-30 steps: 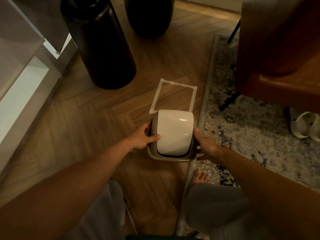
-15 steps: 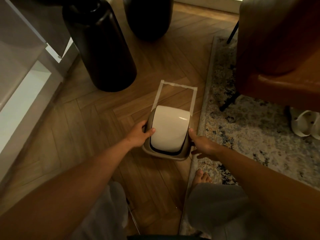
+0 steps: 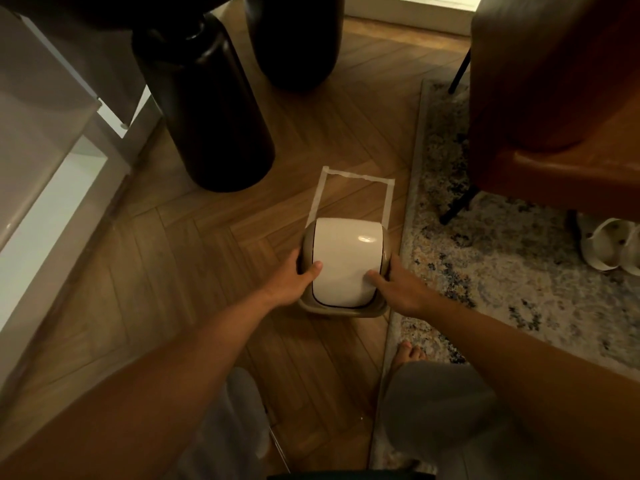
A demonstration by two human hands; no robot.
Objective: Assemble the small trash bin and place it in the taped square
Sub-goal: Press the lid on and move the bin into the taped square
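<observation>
The small trash bin [image 3: 346,261] has a beige rim and a white swing lid. It stands on the wooden floor and covers the near part of the taped square [image 3: 349,176], whose far edge and both sides still show beyond it. My left hand [image 3: 294,277] grips the bin's left side, thumb on the white lid. My right hand [image 3: 398,285] grips the right side, thumb likewise on the lid. The bin's body below the rim is hidden from this angle.
A tall dark vase [image 3: 204,109] stands just left of the taped square, a second dark vase [image 3: 294,39] behind it. A patterned rug [image 3: 512,271] borders the square's right side, with a brown chair [image 3: 561,98] and white slippers [image 3: 609,244] on it. White furniture [image 3: 45,174] lines the left.
Both hands have carried the bin forward, away from me, so it now overlaps the near part of the taped square. My thumbs have shifted onto the lid.
</observation>
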